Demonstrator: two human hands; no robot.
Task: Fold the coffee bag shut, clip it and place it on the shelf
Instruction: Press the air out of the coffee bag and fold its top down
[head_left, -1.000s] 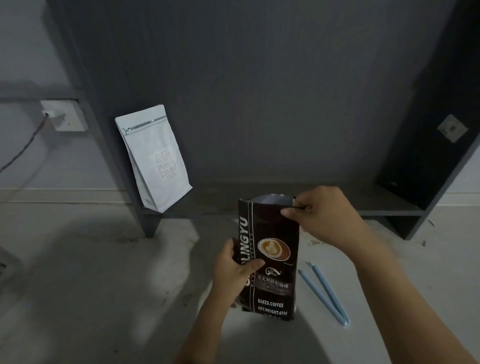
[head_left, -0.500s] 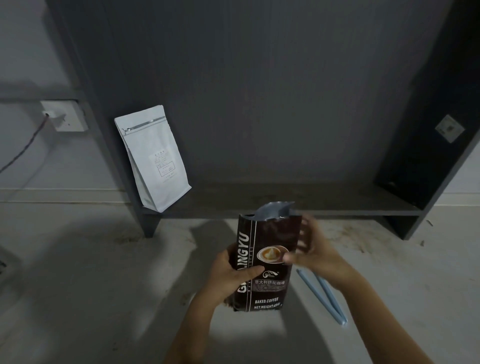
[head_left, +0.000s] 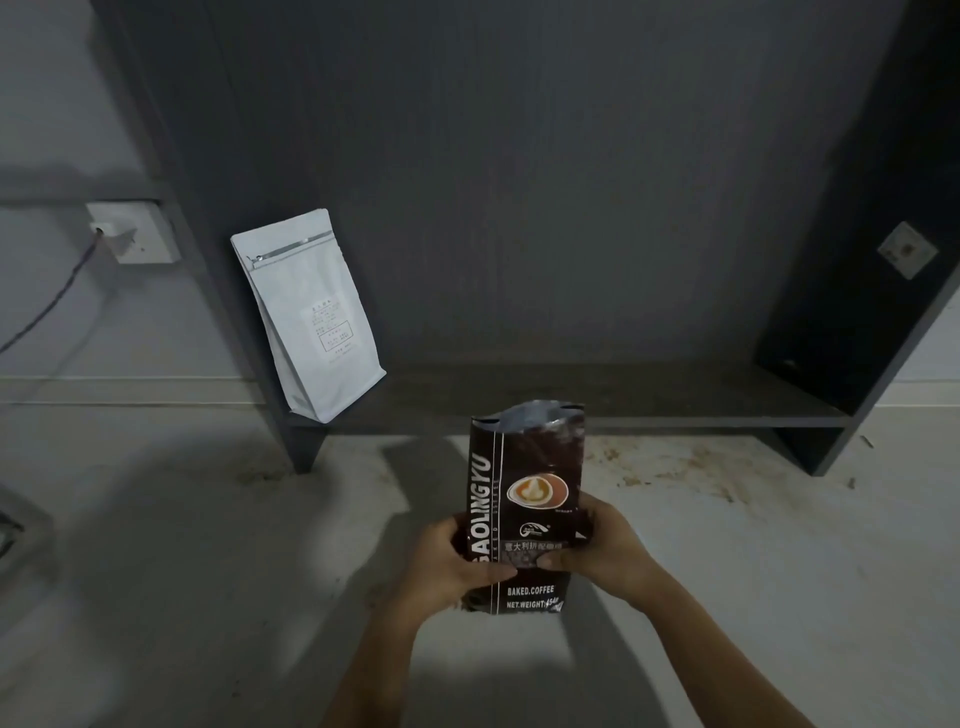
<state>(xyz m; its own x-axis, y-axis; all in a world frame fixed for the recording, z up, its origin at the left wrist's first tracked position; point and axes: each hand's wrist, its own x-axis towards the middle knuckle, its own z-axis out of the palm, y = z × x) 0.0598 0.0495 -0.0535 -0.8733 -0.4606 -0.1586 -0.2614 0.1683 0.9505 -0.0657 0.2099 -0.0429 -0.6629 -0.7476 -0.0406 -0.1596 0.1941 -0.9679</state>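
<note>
A dark brown coffee bag (head_left: 527, 467) with a cup picture stands upright in front of me, its silver-lined top unfolded. My left hand (head_left: 452, 564) grips its lower left side. My right hand (head_left: 608, 551) grips its lower right side, thumb on the front. The dark grey shelf (head_left: 623, 400) lies just beyond the bag, low above the floor. The blue clip seen earlier is hidden behind my right hand and arm.
A white coffee bag (head_left: 311, 317) leans at the shelf's left end against the side panel. A wall socket (head_left: 132, 231) with a cable sits left of the shelf. The pale floor (head_left: 208, 545) has brown stains under the shelf's right half.
My right hand let go of the bag's top edge and dropped to its lower right side. The bag now sits upright, held by both hands.
</note>
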